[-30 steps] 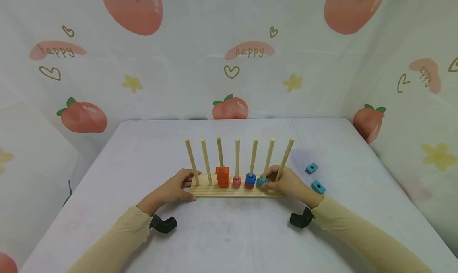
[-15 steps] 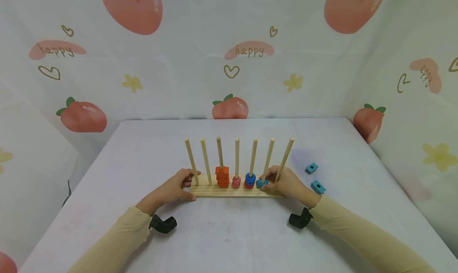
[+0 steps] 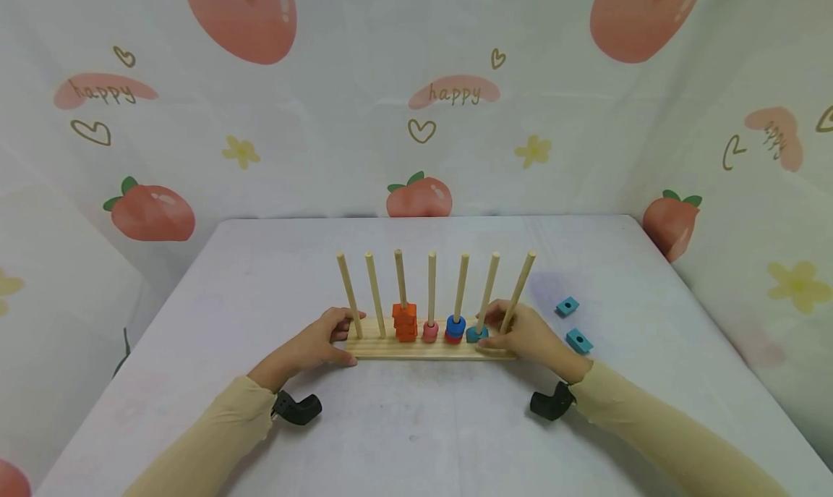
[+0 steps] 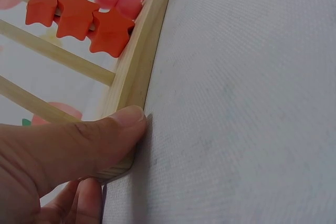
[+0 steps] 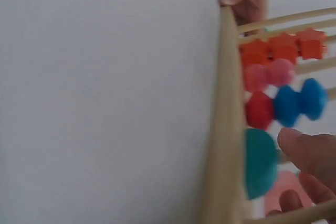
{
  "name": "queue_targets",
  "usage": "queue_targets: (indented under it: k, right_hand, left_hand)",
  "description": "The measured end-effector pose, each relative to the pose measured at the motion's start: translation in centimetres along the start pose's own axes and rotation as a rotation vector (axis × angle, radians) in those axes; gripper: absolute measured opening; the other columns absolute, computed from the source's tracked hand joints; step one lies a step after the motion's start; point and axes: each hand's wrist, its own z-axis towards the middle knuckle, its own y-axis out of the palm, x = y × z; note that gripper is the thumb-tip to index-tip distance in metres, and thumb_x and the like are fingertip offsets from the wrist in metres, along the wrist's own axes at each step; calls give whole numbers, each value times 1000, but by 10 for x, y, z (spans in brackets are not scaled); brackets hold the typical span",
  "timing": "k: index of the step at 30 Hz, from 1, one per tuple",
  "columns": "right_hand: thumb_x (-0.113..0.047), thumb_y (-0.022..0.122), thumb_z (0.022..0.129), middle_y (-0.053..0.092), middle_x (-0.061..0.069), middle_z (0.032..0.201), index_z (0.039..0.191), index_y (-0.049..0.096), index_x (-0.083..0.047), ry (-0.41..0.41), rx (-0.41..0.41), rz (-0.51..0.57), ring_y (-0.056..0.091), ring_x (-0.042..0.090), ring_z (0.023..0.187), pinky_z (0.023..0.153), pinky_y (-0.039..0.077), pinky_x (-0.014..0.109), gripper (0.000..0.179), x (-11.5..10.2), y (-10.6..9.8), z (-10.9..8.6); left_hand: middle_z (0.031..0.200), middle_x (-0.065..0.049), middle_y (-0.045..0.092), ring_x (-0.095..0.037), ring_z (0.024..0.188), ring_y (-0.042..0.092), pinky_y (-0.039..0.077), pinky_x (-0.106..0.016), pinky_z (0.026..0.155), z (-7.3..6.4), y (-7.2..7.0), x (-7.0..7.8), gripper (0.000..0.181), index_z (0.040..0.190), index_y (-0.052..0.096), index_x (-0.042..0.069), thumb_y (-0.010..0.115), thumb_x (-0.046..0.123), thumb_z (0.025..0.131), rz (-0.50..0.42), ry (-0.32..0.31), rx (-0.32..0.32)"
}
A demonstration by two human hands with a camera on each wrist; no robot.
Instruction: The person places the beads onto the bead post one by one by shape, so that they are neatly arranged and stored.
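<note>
A wooden peg board (image 3: 429, 351) with a row of upright pegs stands on the table. My left hand (image 3: 314, 341) grips its left end, thumb on the front edge and fingers behind. At the foot of the sixth peg from the left sits a teal bead (image 5: 260, 163). My right hand (image 3: 526, 336) is around that peg's base; in the right wrist view its thumb (image 5: 304, 148) is apart from the bead, fingers loosely bent. Orange star beads (image 4: 76, 17) fill the third peg's lower part, pink beads (image 3: 430, 331) the fourth. Blue beads (image 3: 455, 325) rest above a red one (image 5: 260, 110).
Two loose teal blocks with holes, a farther one (image 3: 567, 306) and a nearer one (image 3: 579, 341), lie on the white-covered table (image 3: 416, 425) right of the board. A printed cloth (image 3: 325, 157) hangs behind the table.
The teal bead now lies flat at the peg's foot, where it looked slightly tilted before. My right hand has eased slightly right, its thumb drawing off the bead. The left hand stays put.
</note>
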Motion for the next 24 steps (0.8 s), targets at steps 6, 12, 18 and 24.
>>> queue_targets:
  k: [6, 12, 18, 24]
  right_hand:
    - [-13, 80, 79, 66, 18, 111, 109, 64, 1, -37, 28, 32, 62, 33, 102, 91, 51, 47, 37, -7, -34, -14]
    - [-18, 77, 82, 64, 20, 115, 115, 62, 2, -33, 70, -100, 60, 34, 107, 92, 52, 43, 41, -10, -75, -35]
    - [-23, 76, 84, 65, 18, 116, 118, 62, 0, 13, 50, -178, 61, 35, 106, 87, 53, 38, 43, 4, -98, -54]
    - [-24, 79, 80, 64, 22, 114, 116, 61, 0, 109, 2, -233, 63, 35, 99, 78, 55, 44, 46, 22, -98, -63]
  left_hand:
    - [135, -25, 33, -37, 125, 48, 46, -45, 102, 0, 1, 2, 78, 141, 39, -3, 79, -4, 73, 0, 22, -20]
    - [134, -25, 33, -36, 123, 48, 44, -47, 103, -2, 1, 4, 79, 140, 39, -3, 79, -5, 72, -1, 31, -15]
    - [133, -25, 33, -36, 123, 48, 46, -42, 101, -1, 0, 1, 79, 140, 40, -3, 80, -4, 72, 3, 31, -13]
    - [133, -23, 35, -34, 122, 48, 47, -35, 99, 1, 1, -1, 79, 140, 42, -1, 81, -3, 71, 7, 12, -1]
